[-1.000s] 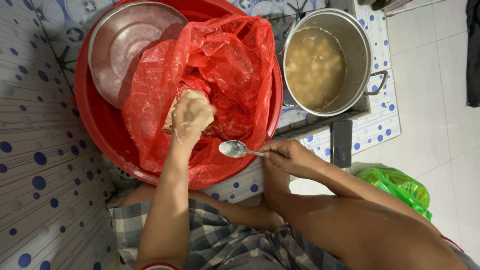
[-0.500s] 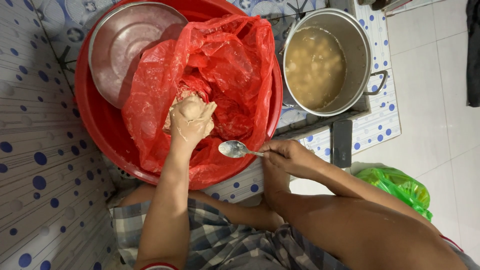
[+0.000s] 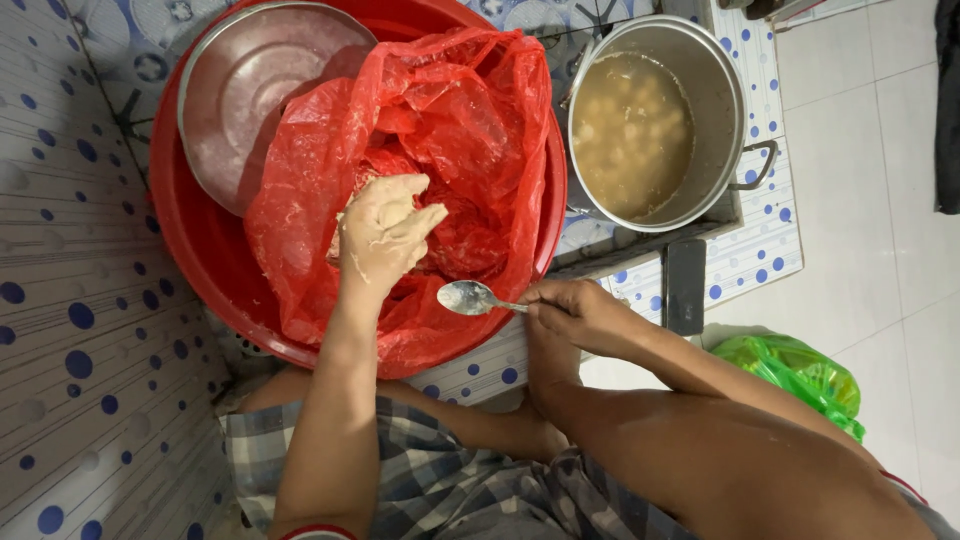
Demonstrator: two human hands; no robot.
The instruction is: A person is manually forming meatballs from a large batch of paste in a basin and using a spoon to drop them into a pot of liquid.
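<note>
Sideways, the spoon (image 3: pixel 476 297) (bowl leftward) sits pinched in the right hand (image 3: pixel 580 315); left hand (image 3: pixel 383 228) squeezes paste.

A steel pot (image 3: pixel 655 120) of pale broth stands at the far right; a green plastic bag (image 3: pixel 795 370) lies on the floor, near right.

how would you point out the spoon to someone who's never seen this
Start at the big red basin lined with a red plastic bag. Just off its lower right rim, the right hand holds a small metal spoon by the handle. It is the only utensil, its bowl smeared and pointing toward the dough-coated left hand.
</note>
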